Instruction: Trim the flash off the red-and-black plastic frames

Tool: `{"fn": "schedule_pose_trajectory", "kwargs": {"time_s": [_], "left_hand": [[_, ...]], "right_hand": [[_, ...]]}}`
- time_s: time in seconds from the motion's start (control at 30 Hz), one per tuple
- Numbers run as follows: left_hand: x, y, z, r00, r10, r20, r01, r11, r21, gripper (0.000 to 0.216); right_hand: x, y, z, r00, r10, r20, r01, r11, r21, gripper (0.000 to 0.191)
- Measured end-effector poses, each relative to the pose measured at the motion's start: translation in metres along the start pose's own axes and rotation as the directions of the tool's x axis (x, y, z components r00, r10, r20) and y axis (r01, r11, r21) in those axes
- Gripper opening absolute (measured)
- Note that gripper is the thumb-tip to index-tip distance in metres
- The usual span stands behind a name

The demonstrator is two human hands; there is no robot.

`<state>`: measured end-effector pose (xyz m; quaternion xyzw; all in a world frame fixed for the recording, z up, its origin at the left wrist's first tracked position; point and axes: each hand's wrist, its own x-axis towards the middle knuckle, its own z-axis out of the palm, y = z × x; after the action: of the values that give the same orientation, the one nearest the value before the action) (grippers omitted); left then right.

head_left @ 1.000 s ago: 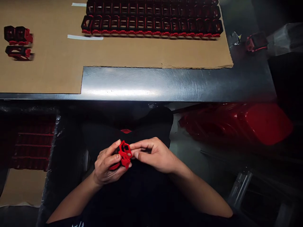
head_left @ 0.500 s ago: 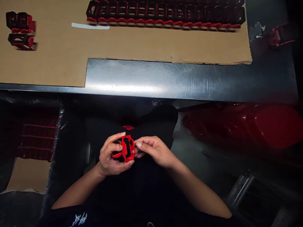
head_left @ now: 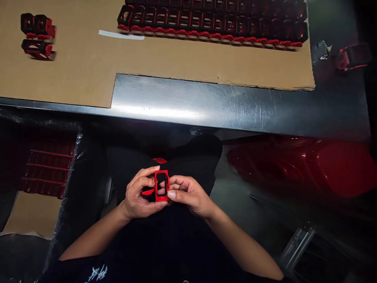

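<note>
Two hands in play, left hand [head_left: 138, 194] and right hand [head_left: 188, 195], one red plastic frame [head_left: 161, 199] between them! Three more frames [head_left: 44, 26] on the cardboard sheet [head_left: 82, 70], one lone frame [head_left: 352, 57] out on the steel counter [head_left: 206, 106], two packed rows of frames [head_left: 212, 25], too many to count, and one white tape strip [head_left: 121, 34].

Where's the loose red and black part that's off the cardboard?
In the head view, the red-and-black plastic part sits on the steel table at far right, just past the cardboard sheet, beside a small shiny scrap.

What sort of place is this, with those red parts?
Probably a small-parts assembly workshop: a steel workbench, cardboard sheeting, long rows of matching red-and-black parts, and a red frame in the left hand and right hand.
</note>
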<state>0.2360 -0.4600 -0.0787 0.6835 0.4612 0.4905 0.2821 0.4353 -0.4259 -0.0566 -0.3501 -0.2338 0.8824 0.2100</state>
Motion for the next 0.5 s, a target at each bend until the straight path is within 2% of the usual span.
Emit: {"fn": "schedule_pose_trajectory", "kwargs": {"time_s": [0.1,0.23,0.5], "left_hand": [[-0.004,-0.002,0.002,1.000,-0.023,-0.013,0.022,0.998,-0.059,0.057],[-0.006,-0.003,0.004,0.999,-0.035,-0.018,0.033,0.991,-0.130,0.084],[0.010,0.007,-0.002,0.995,0.101,-0.023,-0.100,0.994,0.053,0.090]], "right_hand": [[0.001,0.002,0.000,1.000,-0.004,-0.022,0.003,1.000,-0.009,0.034],[0.002,0.006,-0.001,1.000,0.013,0.017,-0.014,0.999,0.051,0.033],[0.005,0.006,-0.002,0.991,0.059,0.117,-0.074,0.988,0.133,0.037]]}}
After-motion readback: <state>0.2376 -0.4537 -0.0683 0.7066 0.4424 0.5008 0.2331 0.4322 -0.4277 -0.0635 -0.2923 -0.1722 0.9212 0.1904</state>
